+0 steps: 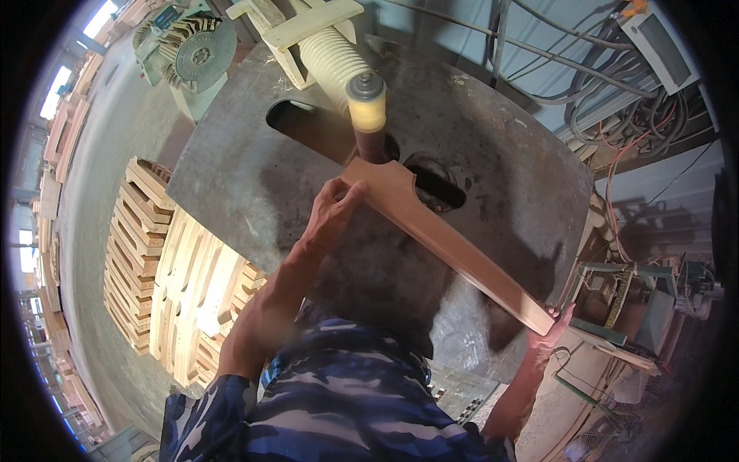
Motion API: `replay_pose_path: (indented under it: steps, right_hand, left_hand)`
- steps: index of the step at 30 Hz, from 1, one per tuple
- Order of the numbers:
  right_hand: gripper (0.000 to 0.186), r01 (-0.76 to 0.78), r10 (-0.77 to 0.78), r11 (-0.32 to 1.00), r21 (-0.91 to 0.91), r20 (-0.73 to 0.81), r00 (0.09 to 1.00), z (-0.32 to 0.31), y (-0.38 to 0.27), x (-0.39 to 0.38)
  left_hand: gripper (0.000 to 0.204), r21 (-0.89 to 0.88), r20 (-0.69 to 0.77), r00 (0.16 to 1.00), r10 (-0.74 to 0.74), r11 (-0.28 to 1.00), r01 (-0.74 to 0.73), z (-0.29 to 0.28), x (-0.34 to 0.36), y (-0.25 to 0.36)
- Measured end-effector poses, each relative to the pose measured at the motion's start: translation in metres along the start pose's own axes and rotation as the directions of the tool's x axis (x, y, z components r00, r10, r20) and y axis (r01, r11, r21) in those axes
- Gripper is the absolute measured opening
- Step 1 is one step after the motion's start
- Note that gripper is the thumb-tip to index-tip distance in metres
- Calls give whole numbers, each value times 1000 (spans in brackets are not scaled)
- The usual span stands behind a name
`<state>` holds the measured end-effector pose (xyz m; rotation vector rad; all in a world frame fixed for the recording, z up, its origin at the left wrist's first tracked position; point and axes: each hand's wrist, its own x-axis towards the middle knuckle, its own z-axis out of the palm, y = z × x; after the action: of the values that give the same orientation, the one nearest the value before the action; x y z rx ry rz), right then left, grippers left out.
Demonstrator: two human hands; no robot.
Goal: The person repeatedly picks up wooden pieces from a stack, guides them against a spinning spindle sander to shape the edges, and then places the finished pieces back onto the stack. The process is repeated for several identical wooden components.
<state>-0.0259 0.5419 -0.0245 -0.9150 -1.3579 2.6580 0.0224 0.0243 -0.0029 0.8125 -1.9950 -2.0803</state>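
A long, tapered wooden piece (446, 242) lies at a slant on or just over the dark metal machine table (223, 162), its wide, curved end at the upright sanding spindle (371, 142) with a yellowish upper part. My left hand (333, 202) grips that wide end, thumb on top. My right hand (553, 327) holds the narrow end near the table's right edge, its fingers partly hidden. A ribbed cream hose (327, 58) runs behind the spindle, and dark slots (435, 185) open in the table either side of it.
Stacked wooden parts (137, 254) stand at the left beside a concrete floor, a motor-like machine (192, 58) at the upper left. Tangled cables (654, 115) and a grey box (654, 50) occupy the upper right, a green metal frame (616, 296) the right.
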Motion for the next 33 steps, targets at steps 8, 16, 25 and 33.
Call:
replay_pose_path:
  steps: [8,16,25,33]
  right_hand:
    - [48,28,-29,999,-21,-33,999,20,3,3]
    - [43,90,-90,995,-43,0,996,30,6,23]
    - [44,116,-117,993,-17,-27,993,34,7,24]
    - [45,120,-120,993,-15,1,993,43,9,25]
  left_hand:
    - [55,-35,38,999,12,999,-11,1,15,6]
    - [50,-10,-18,997,70,997,-71,2,26,8]
    - [48,-27,-40,998,49,998,-50,3,27,7]
    - [47,1,-33,998,58,998,-58,-2,31,0]
